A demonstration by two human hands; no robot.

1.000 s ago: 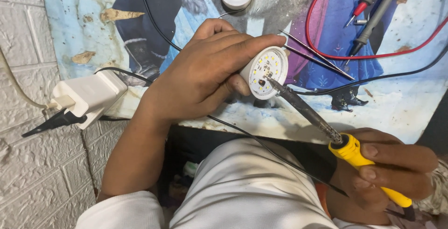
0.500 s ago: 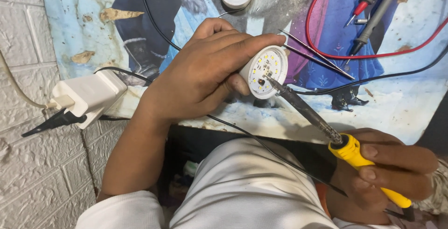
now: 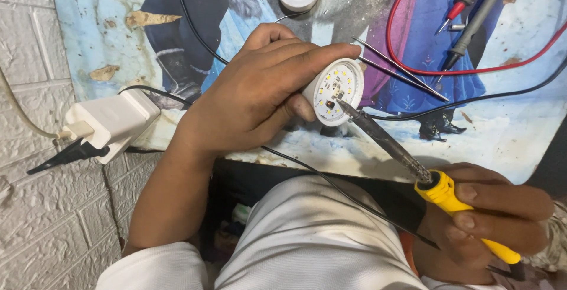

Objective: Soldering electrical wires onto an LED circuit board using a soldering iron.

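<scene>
Fingers of the left hand (image 3: 260,89) clasp the round LED board (image 3: 338,91); right hand (image 3: 490,219) fingers grip the soldering iron (image 3: 425,175), tip touching it.

Tweezers (image 3: 401,71) and black cable (image 3: 472,98) crowd the bulb's (image 3: 338,92) right; the mat (image 3: 520,142) below lies open.

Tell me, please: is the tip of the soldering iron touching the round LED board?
Touching. In the head view the soldering iron, held by the right hand, ends with its tip on the LED board that the left hand holds; no gap shows.
</scene>
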